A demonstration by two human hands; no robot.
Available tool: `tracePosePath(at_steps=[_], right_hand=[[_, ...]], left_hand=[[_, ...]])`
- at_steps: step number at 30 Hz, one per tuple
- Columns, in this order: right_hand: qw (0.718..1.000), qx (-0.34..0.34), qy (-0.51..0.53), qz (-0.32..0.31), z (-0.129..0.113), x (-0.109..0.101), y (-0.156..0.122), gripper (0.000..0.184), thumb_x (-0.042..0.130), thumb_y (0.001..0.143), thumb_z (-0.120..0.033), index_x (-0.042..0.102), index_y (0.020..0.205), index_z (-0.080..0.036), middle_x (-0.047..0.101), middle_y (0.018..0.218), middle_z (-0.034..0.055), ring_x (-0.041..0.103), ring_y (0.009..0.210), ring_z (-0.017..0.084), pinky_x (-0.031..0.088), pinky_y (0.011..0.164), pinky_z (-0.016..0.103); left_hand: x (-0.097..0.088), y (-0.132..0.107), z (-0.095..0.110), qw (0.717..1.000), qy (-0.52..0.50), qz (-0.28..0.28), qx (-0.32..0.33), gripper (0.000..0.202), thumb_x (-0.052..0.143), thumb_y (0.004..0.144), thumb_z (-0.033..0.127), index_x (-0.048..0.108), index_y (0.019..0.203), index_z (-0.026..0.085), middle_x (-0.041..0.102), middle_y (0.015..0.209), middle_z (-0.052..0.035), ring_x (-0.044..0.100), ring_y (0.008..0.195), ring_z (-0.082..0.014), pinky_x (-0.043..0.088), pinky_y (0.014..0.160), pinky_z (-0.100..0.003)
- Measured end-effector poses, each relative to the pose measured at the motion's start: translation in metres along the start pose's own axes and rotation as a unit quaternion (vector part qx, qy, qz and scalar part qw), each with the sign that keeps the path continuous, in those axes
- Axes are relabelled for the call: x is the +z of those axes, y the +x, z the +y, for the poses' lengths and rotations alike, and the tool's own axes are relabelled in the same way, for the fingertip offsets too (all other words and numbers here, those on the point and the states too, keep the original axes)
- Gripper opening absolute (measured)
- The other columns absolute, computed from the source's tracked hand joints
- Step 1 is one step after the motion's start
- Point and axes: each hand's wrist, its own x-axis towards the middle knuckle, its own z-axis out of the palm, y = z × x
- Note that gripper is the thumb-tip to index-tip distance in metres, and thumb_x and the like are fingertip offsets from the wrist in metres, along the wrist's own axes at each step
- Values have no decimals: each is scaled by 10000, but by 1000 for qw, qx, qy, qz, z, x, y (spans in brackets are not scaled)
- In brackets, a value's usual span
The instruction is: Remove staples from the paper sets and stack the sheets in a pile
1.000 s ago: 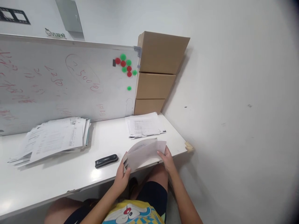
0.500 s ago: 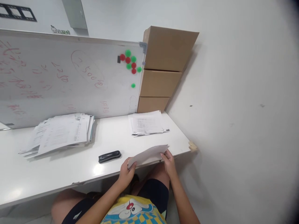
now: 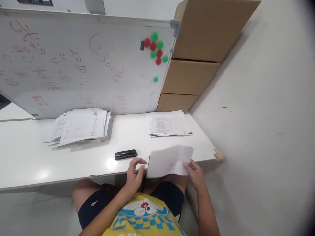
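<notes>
A thin bundle of paper sheets (image 3: 168,161) hovers over the front edge of the white table (image 3: 61,160). My right hand (image 3: 195,173) grips its lower right corner, fingers closed on it. At the sheets' left edge is my left hand (image 3: 135,173), fingers curled and slightly apart, touching or just off the paper; I cannot tell which. A black stapler (image 3: 125,154) lies on the table just left of the sheets.
A large messy paper stack (image 3: 78,126) lies at the left, a smaller neat stack (image 3: 168,123) at the back right. A whiteboard (image 3: 81,62) with red writing and magnets (image 3: 155,49) leans behind. Cardboard boxes (image 3: 197,55) stand against the right wall.
The sheets were curved and held by both hands; now they are flatter and turned up, and my left hand has loosened at their left edge. The view has tilted down and closer.
</notes>
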Motion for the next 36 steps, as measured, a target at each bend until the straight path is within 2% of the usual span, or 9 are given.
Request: tracePosePath(at_steps=[2, 4, 7, 9, 11, 20, 27, 32, 36], right_hand=[[998, 28, -4, -55, -6, 6, -1, 419, 751, 630, -510, 706, 881, -177, 749, 843, 80, 667, 803, 280, 520, 726, 379], [995, 56, 8, -87, -13, 16, 1, 456, 780, 591, -515, 712, 895, -182, 757, 897, 92, 679, 843, 303, 529, 762, 408], [987, 103, 42, -115, -20, 32, 5, 451, 804, 560, -489, 722, 888, -192, 760, 924, 93, 690, 867, 319, 532, 798, 432], [981, 122, 60, -135, -21, 38, 7, 426, 812, 558, -462, 728, 878, -194, 762, 922, 88, 693, 883, 321, 529, 823, 436], [978, 131, 69, -148, -22, 40, 9, 418, 816, 558, -444, 732, 880, -192, 761, 934, 87, 692, 907, 324, 523, 848, 442], [974, 146, 94, -148, -23, 31, 9, 470, 839, 540, -448, 733, 914, -184, 765, 910, 86, 706, 852, 300, 521, 862, 439], [975, 134, 47, -174, -27, 47, 10, 418, 815, 548, -431, 741, 862, -166, 763, 850, 92, 696, 859, 318, 537, 789, 435], [974, 131, 28, -182, -28, 54, 10, 372, 788, 577, -410, 737, 856, -169, 761, 852, 84, 693, 842, 305, 530, 790, 418], [970, 147, 22, -193, -31, 51, 8, 389, 778, 593, -444, 737, 869, -173, 758, 878, 90, 690, 821, 299, 528, 783, 421]], left_hand=[[-17, 15, 0, 997, 71, 27, 13, 232, 481, 924, 265, 532, 1139, 197, 643, 999, -77, 620, 969, -189, 497, 879, -373], [-36, 36, -8, 978, 196, -46, 61, 320, 523, 900, 307, 526, 1202, 202, 633, 1102, -101, 585, 1065, -239, 466, 920, -422], [-56, 63, -30, 910, 359, -182, 104, 441, 562, 872, 368, 512, 1279, 207, 610, 1207, -122, 562, 1097, -301, 443, 904, -461], [-60, 70, -43, 880, 407, -219, 109, 401, 522, 901, 365, 532, 1262, 192, 640, 1150, -123, 595, 1013, -286, 454, 841, -434], [-61, 69, -50, 868, 422, -234, 118, 350, 465, 936, 349, 556, 1224, 174, 670, 1056, -116, 614, 935, -259, 455, 788, -402], [-63, 64, -52, 875, 402, -214, 165, 337, 421, 963, 369, 571, 1193, 174, 683, 1010, -104, 627, 893, -221, 440, 751, -352], [-62, 61, -58, 877, 394, -207, 178, 347, 441, 951, 356, 581, 1214, 176, 690, 989, -110, 637, 890, -226, 443, 752, -355], [-66, 61, -55, 865, 388, -241, 209, 432, 382, 919, 138, 519, 1319, 228, 657, 1147, -108, 619, 990, -209, 435, 769, -338], [-65, 62, -57, 873, 363, -248, 212, 513, 387, 878, 55, 511, 1329, 267, 651, 1173, -79, 611, 1006, -199, 420, 773, -328]])
